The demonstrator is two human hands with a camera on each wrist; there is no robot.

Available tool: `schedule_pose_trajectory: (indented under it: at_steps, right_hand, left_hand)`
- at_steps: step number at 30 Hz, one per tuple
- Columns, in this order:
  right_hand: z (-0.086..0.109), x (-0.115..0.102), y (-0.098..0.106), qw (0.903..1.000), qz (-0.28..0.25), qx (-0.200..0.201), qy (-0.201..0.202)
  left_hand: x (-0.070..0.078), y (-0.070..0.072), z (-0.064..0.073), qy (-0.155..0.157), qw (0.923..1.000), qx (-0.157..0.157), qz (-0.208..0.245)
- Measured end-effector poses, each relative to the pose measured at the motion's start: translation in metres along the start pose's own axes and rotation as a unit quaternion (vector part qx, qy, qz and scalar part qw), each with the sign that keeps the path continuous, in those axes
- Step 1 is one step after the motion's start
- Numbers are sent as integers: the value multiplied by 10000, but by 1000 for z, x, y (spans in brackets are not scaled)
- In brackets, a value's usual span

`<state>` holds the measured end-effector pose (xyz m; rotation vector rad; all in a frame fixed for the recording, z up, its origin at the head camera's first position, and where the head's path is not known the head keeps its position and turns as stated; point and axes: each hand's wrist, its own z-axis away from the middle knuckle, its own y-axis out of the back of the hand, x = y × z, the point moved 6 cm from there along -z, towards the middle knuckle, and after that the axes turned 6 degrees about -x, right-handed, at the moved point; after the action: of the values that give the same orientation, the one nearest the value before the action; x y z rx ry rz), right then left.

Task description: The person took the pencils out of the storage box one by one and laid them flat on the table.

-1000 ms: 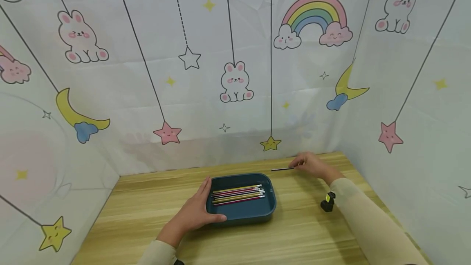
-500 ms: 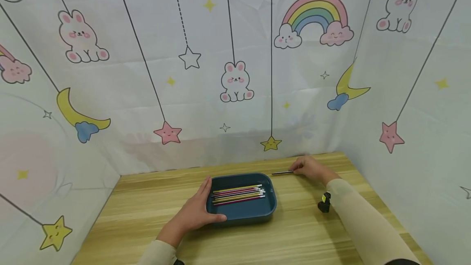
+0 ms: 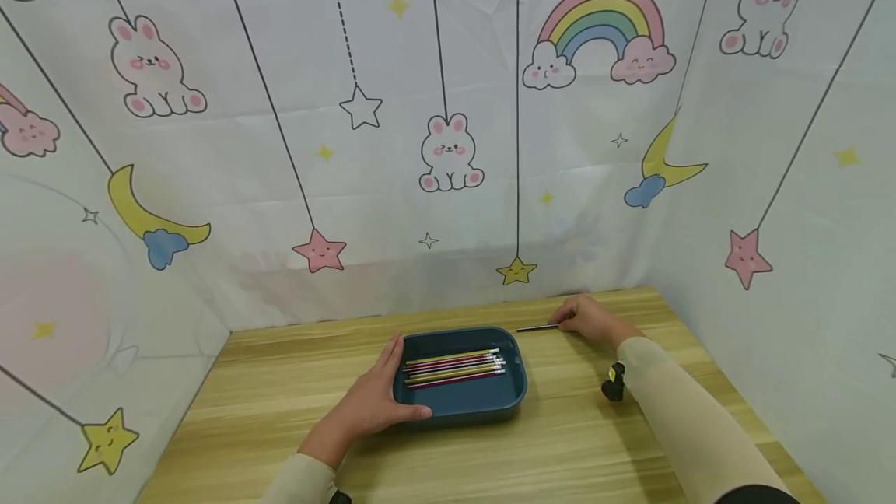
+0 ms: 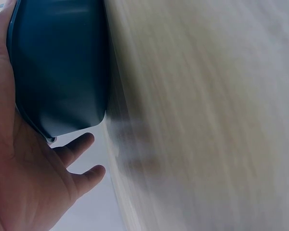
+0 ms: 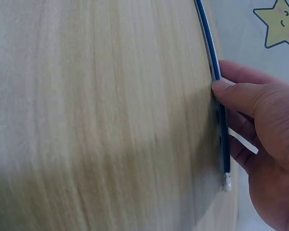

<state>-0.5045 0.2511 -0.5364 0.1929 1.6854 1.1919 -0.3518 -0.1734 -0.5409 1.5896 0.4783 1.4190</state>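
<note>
A dark blue tray (image 3: 465, 403) stands on the table, holding several pencils (image 3: 455, 368) laid side by side, their eraser ends to the right. My left hand (image 3: 371, 403) rests against its left end, with the thumb along the near rim and the fingers straight toward the far left corner. In the left wrist view two fingertips (image 4: 89, 175) stick out beyond the tray's wall. Right of the tray, my right hand (image 3: 588, 319) pinches a dark blue pencil (image 5: 225, 139) between thumb and fingers. Its white eraser end points back toward the wrist, and it lies at or just above the table.
The wooden table (image 3: 280, 387) meets white fabric walls (image 3: 392, 193) at the back and sides, printed with rabbits, stars and moons. Close behind the right hand is the back wall. A small black device (image 3: 614, 381) sits at the right wrist.
My right hand has come slightly down and nearer with the pencil, mostly in the first half second. The left hand and the tray stay in place.
</note>
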Motion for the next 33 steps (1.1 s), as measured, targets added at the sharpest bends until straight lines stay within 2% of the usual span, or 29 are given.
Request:
schedule_pose_trajectory:
  at_steps: [20,28,33]
  right_hand:
    - [5,-5,-3,9996,-239,-5,-168]
    - [8,-5,1,9988,-346,322,-145]
    - [10,-21,3,9987,-94,470,-173]
  left_hand:
    - [0,0,1,-58,10000,5,6]
    - [0,0,1,-65,10000,27,-10]
    - [0,0,1,-104,9999,20,28]
